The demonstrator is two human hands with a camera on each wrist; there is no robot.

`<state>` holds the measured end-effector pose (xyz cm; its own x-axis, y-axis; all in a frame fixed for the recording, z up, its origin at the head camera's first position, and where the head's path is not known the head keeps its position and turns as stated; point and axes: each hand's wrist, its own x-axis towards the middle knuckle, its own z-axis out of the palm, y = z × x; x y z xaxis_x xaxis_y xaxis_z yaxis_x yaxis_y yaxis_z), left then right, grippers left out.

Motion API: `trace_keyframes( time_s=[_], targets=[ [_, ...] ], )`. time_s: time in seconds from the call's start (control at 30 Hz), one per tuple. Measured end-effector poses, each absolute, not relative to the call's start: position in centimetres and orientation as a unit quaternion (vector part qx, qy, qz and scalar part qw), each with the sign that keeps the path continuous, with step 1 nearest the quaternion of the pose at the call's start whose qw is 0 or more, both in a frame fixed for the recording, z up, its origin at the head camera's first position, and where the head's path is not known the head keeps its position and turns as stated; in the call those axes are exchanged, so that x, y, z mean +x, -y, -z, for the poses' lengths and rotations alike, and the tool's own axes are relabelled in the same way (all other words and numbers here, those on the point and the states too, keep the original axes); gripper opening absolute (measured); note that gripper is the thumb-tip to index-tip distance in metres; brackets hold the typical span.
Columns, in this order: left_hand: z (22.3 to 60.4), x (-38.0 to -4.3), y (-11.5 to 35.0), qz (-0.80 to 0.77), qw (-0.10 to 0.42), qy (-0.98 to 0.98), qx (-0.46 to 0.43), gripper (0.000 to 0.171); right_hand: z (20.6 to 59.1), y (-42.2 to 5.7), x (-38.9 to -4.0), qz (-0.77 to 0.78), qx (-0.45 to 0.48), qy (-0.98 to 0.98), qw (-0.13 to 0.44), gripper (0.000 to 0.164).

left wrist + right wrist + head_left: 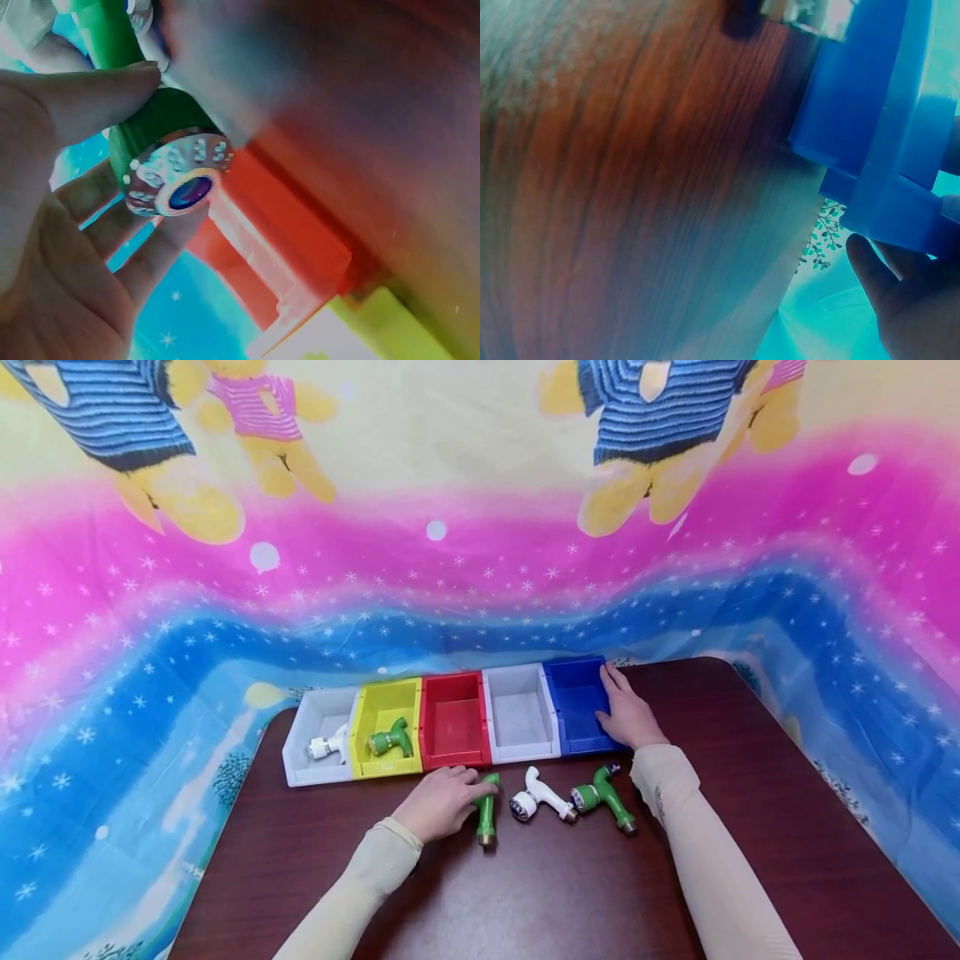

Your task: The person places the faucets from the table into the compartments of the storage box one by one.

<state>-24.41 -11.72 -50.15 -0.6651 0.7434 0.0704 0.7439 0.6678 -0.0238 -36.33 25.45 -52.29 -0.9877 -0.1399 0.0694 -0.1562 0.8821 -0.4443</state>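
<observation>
My left hand [447, 802] grips a green tap [487, 814] in front of the red bin [455, 758]. In the left wrist view the thumb lies across the tap's green body, with its ridged silver-coloured handle [180, 176] by the fingers. My right hand [632, 714] holds the right side of the blue bin [587, 693], fingertips at the rim. The right wrist view has fingers [874, 270] against the outside of that bin's corner. Between the hands a white tap [542, 795] and another green tap [606, 797] lie on the table.
A row of joined bins runs along the table's [525, 893] back. The leftmost white bin [296, 760] holds a white tap [326, 747], the yellow bin [386, 768] a green tap [392, 739]. A second white bin [519, 710] adjoins the blue one. A patterned cloth [450, 568] hangs behind.
</observation>
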Motion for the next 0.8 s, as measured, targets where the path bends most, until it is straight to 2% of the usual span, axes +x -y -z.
trace_keyframes(
  time_s=[0.23,0.5,0.8],
  targets=[
    [48.7,-25.2,12.2,0.046,0.068,0.929,-0.360,0.063,52.3,-25.5,-36.3,-0.231,0.074,0.970,0.021,0.089],
    [48.0,-26.6,12.6,0.064,0.131,0.934,-0.326,0.057,52.2,-25.5,-36.2,-0.230,0.077,0.970,0.021,0.088],
    [47.2,-28.3,13.2,0.066,0.152,0.954,-0.249,0.060,52.2,-25.4,-36.1,-0.235,0.078,0.969,0.022,0.088]
  ],
)
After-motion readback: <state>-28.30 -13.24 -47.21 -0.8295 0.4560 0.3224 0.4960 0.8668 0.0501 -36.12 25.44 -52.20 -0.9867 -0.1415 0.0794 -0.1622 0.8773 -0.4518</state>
